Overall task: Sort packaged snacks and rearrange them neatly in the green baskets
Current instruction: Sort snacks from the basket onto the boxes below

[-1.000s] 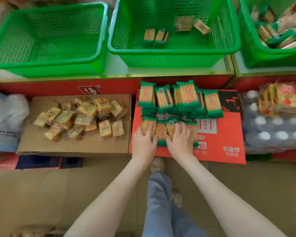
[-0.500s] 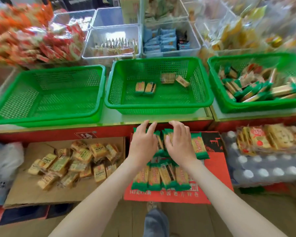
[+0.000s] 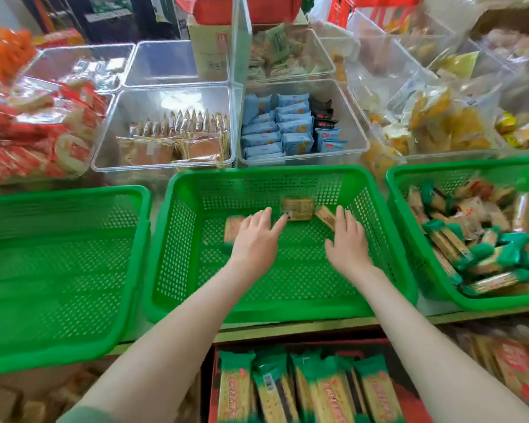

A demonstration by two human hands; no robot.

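Both hands reach into the middle green basket [image 3: 177, 239]. My left hand [image 3: 254, 236] is spread flat over a small tan snack pack [image 3: 232, 228], with its fingertips close to another tan pack [image 3: 298, 209] at the back. My right hand [image 3: 347, 242] hovers open beside a third, tilted tan pack [image 3: 326, 216]. Neither hand holds anything. Below the shelf edge, a row of green-ended snack bars [image 3: 306, 389] lies on a red carton. The left green basket [image 3: 58, 270] holds nothing. The right green basket [image 3: 409, 239] is heaped with mixed green-ended bars and other packs.
Clear plastic bins behind the baskets hold brown packs [image 3: 177, 141], blue packs [image 3: 278, 126] and yellow snacks [image 3: 440, 123]. Red-wrapped snacks [image 3: 34, 129] pile up at the far left. A gold shelf edge [image 3: 287, 329] runs in front of the baskets.
My hands left the green-ended bars on the red carton and rose into the middle basket. The view tilted up from the floor boxes to the shelf and bins.
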